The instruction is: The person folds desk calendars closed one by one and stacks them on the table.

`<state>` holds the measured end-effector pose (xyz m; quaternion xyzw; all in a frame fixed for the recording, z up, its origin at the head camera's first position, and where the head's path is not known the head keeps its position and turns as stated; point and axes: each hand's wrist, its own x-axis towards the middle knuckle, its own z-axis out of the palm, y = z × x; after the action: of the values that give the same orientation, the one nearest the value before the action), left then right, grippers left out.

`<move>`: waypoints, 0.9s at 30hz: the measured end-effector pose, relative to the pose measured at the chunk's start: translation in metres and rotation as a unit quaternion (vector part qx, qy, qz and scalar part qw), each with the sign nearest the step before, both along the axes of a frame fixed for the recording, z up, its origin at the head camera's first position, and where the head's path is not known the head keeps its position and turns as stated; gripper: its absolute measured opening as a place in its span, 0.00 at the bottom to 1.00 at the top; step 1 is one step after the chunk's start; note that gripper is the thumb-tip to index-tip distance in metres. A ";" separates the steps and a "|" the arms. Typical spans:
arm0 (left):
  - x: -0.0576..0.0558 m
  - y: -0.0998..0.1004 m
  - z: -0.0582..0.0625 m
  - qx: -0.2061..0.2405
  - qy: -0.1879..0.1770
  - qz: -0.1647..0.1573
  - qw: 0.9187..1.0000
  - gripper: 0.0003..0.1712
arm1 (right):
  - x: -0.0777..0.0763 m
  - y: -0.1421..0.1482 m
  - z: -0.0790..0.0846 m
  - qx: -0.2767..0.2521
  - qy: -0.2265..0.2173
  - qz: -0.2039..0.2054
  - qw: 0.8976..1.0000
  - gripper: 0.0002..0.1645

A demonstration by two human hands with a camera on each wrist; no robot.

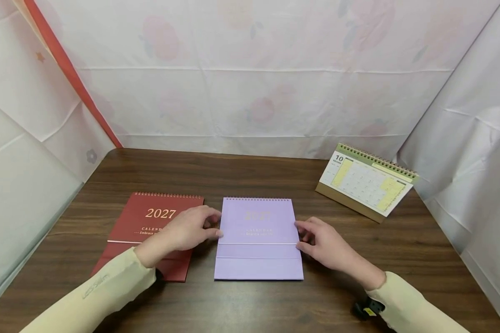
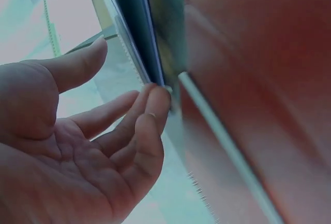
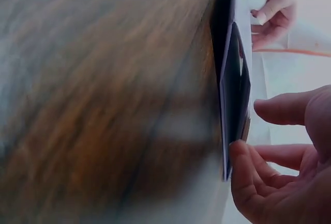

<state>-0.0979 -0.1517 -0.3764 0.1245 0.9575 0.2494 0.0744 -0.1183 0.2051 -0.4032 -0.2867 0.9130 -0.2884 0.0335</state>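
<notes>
Wooden tabletop: purple calendar between fingers.

Red calendar partly hidden behind left hand; small print on standing calendar illegible.

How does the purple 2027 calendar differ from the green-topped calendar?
The purple 2027 calendar shows its cover; the green-topped calendar shows a month page. The purple 2027 calendar is between the left hand and right hand; the green-topped calendar stands apart. Both are ring-bound.
</notes>
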 end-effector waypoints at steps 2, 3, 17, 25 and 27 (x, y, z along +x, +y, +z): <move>0.004 0.001 0.001 -0.012 0.036 -0.014 0.999 0.24 | 0.002 0.000 0.001 0.017 0.030 0.006 0.999 0.26; 0.006 0.001 0.002 -0.016 0.054 -0.024 0.998 0.23 | 0.003 0.000 0.002 0.025 0.046 0.010 0.999 0.25; 0.036 -0.001 -0.006 -0.106 0.197 -0.242 0.944 0.28 | 0.011 0.007 0.005 0.090 0.153 0.150 0.973 0.23; 0.045 -0.004 -0.013 -0.162 0.164 -0.270 0.935 0.34 | 0.021 0.006 0.004 0.151 0.146 0.174 0.962 0.31; 0.047 -0.005 -0.014 -0.167 0.164 -0.271 0.934 0.34 | 0.024 0.006 0.004 0.165 0.144 0.179 0.959 0.33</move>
<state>-0.0509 -0.1567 -0.3907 0.4041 0.9142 0.0319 0.0007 -0.0947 0.2108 -0.3990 -0.4743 0.8769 -0.0788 -0.0003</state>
